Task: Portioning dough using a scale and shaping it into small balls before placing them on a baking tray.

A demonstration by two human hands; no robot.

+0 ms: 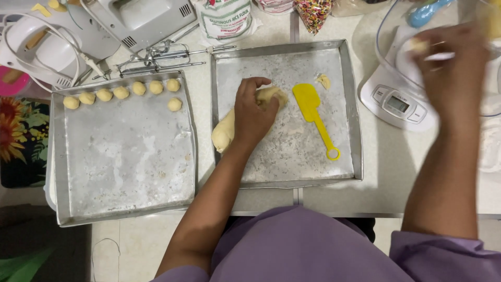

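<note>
My left hand (253, 112) presses down on a long roll of pale dough (223, 133) that lies in the right-hand metal tray (292, 172). A yellow plastic scraper (311, 112) rests in the same tray, just right of the dough, with a small dough scrap (324, 81) beyond it. My right hand (451, 65), blurred, is up over the clear bowl (389, 36) on the white kitchen scale (399, 102) and pinches a small piece of dough (419, 46).
The left metal tray (125, 172) carries several small dough balls (121, 92) along its far edge. Behind it lie a white hand mixer (135, 21) with its cord and loose beaters (162, 55). A flour bag (225, 18) and a sprinkles bag (313, 13) stand at the back.
</note>
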